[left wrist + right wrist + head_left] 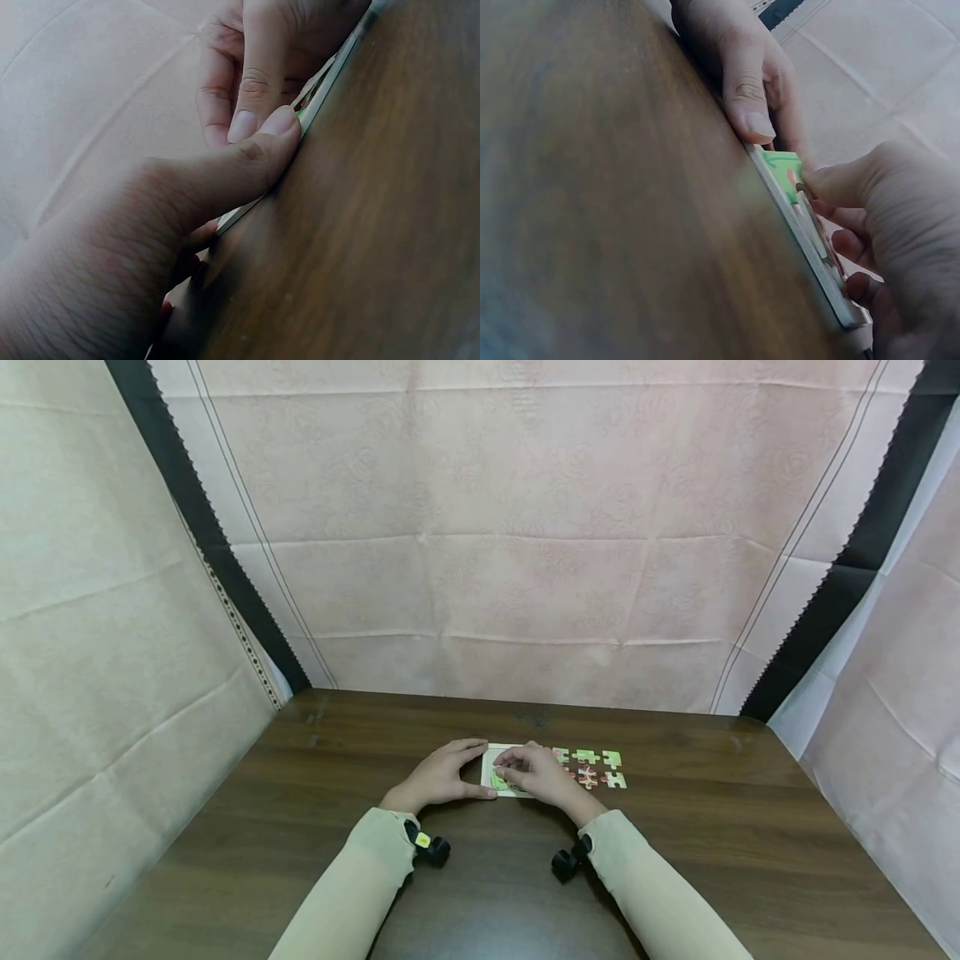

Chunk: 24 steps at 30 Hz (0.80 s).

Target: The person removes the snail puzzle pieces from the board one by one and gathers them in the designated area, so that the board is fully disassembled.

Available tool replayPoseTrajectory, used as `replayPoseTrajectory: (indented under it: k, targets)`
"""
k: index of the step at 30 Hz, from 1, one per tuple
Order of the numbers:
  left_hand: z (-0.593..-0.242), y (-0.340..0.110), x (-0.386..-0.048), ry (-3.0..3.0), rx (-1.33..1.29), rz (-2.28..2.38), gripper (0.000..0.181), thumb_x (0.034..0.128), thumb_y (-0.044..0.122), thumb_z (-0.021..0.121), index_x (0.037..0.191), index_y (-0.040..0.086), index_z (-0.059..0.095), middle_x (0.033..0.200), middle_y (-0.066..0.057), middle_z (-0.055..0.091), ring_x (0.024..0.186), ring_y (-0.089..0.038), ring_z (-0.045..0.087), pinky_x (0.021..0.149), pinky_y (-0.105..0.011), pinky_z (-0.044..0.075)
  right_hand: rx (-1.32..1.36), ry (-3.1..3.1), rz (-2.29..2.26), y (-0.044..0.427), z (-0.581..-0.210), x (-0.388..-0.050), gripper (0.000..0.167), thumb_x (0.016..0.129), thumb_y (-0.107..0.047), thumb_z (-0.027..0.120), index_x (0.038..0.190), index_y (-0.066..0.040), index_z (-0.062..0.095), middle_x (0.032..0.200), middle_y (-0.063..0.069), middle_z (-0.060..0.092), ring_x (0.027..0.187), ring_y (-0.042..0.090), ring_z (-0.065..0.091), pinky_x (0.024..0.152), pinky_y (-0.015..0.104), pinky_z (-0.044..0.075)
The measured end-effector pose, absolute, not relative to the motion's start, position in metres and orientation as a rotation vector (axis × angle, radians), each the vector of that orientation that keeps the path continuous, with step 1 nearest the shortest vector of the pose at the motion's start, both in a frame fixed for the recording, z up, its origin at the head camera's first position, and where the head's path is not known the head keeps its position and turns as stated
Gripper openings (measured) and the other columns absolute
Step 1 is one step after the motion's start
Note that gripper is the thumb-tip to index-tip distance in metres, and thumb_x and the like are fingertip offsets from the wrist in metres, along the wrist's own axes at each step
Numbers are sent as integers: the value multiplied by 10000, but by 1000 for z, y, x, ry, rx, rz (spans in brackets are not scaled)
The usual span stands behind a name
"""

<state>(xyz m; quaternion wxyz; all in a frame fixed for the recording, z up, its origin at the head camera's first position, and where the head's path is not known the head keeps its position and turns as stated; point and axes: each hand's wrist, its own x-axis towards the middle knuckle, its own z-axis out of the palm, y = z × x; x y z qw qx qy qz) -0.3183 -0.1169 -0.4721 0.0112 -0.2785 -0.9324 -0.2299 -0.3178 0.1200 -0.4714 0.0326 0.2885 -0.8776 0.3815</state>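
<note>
A white-rimmed puzzle tray (486, 767) lies on the wooden table. My left hand (441, 774) holds its left end, with the thumb at the near edge and the fingers reaching the far edge. Over the tray, my right hand (546, 778) pinches a green puzzle piece (783, 169). The right wrist view shows this piece tilted up at the tray's left end, close to the left thumb. Much of the tray's inside is hidden by the right hand; in the left wrist view only its thin edge (327, 82) shows.
Several loose puzzle pieces (587, 757) with green and red print lie right of the tray, some partly behind the right hand. The brown table (675, 827) ends at pale cloth walls (525, 568) at the back and sides.
</note>
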Motion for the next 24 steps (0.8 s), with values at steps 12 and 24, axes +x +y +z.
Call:
replayPoseTrajectory:
  k: [12,24]
  targets:
    - [-471,-117,-319,-2919,-867,-704,1056,741,837,630,1557,204,413,1578,63,378,1453,-199,337,1140,-474,339,786,-2646,1345,121,-469,-315,75,959,-329,712,1020,-303,746,930,-74,642,760,173,571,659,359,512]
    - [-473,-116,-319,-2929,-854,-687,1051,745,837,626,1558,209,409,1583,64,372,1454,-194,335,1139,-475,340,755,-2605,1397,124,-469,-314,159,955,-375,706,1041,-253,760,967,-76,664,776,187,565,669,374,489]
